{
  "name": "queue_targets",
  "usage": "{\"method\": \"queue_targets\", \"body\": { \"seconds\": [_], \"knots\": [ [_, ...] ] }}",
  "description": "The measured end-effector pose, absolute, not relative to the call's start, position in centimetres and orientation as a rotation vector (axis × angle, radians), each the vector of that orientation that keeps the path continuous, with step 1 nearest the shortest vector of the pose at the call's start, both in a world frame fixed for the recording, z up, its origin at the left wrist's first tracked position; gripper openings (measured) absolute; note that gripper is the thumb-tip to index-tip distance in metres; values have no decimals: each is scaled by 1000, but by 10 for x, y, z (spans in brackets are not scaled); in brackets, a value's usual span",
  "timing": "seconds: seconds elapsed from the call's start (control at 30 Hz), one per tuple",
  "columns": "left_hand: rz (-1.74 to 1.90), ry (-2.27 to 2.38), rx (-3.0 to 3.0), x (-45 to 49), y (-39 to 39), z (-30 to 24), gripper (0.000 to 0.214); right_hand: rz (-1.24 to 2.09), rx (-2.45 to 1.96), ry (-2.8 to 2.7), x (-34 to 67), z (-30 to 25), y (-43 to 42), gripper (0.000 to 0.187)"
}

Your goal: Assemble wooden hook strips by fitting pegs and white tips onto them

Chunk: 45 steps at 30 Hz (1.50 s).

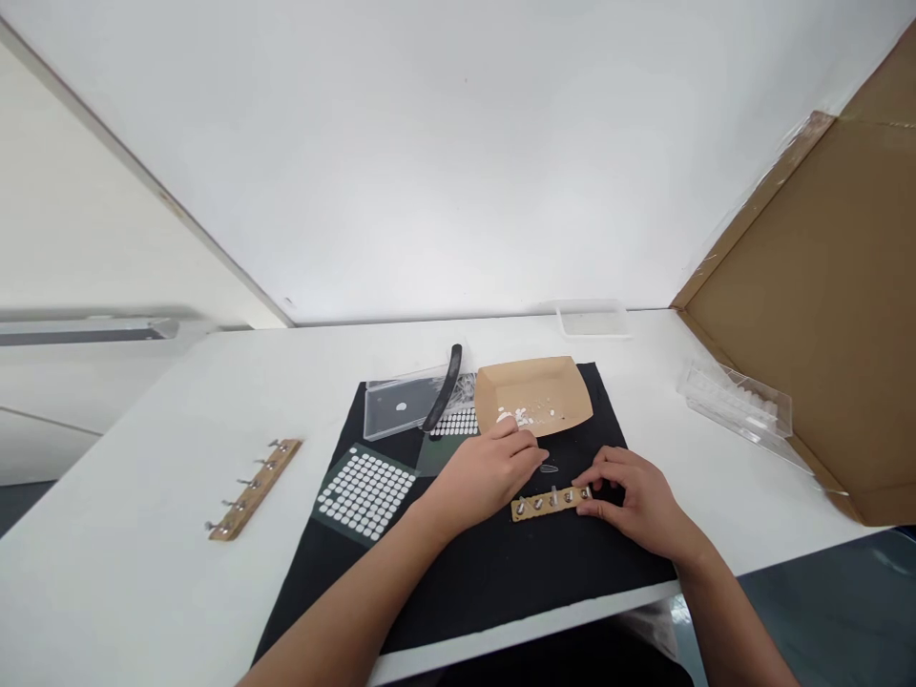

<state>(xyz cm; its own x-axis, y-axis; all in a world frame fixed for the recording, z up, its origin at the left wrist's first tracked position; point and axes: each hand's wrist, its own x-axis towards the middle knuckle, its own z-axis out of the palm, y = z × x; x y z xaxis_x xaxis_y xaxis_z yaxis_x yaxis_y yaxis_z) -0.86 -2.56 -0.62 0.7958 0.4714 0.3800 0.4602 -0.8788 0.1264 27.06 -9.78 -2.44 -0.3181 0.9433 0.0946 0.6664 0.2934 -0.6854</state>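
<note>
My right hand (634,498) pinches the right end of a short brown strip (528,511) between thumb and fingers. Several small metal stands with clear pieces rise along this strip, which lies on the black mat (501,582). My left hand (490,474) hovers above the strip's left part, its fingers curled and pinched together. What sits between those fingertips is too small to make out. Just below them is a clear nail-shaped piece (549,468); whether it is held or lying on the mat I cannot tell.
Behind my hands stands a brown paper tray (533,377) with white bits. Left of it are a clear box (401,420), a black curved file (445,391) and a sheet of white dots (366,494). Another strip (254,491) lies left; a clear case (740,405) sits right beside cardboard (801,286).
</note>
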Motion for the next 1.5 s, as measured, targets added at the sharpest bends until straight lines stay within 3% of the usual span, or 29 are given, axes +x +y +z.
{"method": "queue_targets", "body": {
  "seconds": [0.33, 0.57, 0.77, 0.9, 1.13, 1.37, 1.5],
  "knots": [
    [345, 818, 2974, 7, -27, -8, 14, 754, -1425, -2097, 272, -25, -98, 17],
    [392, 815, 2997, 8, -27, -5, 18, 722, -1392, -2126, 273, -25, -98, 17],
    [841, 1005, 2298, -7, -46, 40, 19, 801, -1242, -2030, 285, -21, -104, 59],
    [852, 1124, 1671, 0, -91, 58, 30, 639, -1116, -1879, 278, -12, -113, 41],
    [734, 1058, 829, 20, -139, 30, 58, 65, -718, -2270, 238, 30, -119, 37],
    [743, 1057, 826, 13, -140, 26, 60, -4, -554, -2409, 232, 50, -98, 29],
    [867, 1124, 1225, 13, -127, 24, 52, 28, -568, -2501, 230, 51, -84, 22]
  ]
}}
